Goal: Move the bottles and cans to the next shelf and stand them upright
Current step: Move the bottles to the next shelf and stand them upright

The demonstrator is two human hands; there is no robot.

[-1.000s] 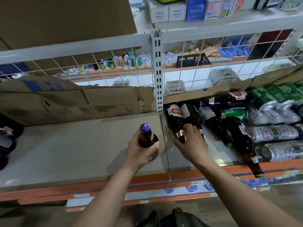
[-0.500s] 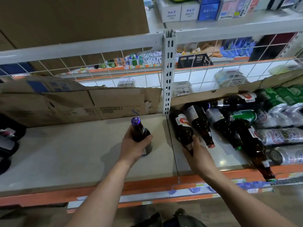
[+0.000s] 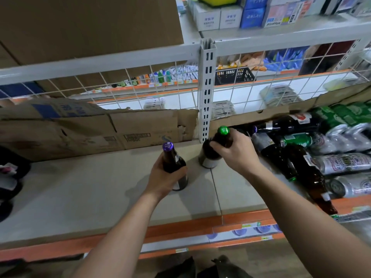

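Observation:
My left hand [image 3: 167,178] grips a dark bottle with a purple cap [image 3: 172,157], upright on the left shelf [image 3: 80,193] near the seam between shelves. My right hand [image 3: 236,152] holds a brown bottle with a green cap [image 3: 210,152] by its neck, standing close to the white upright post with its base on the shelf. On the right shelf [image 3: 241,189] lie several dark bottles [image 3: 301,171] on their sides, with silver cans [image 3: 341,163] and green cans [image 3: 345,117] beside them.
A white slotted post [image 3: 206,93] divides the two shelves. Flattened cardboard [image 3: 96,131] leans against the wire grid at the back of the left shelf. Dark objects [image 3: 10,177] sit at the far left. An orange strip [image 3: 180,227] edges the shelf front.
My right hand has picked a green-capped bottle out of the lying pile and stood it by the post. My left hand has kept its grip on the purple-capped bottle.

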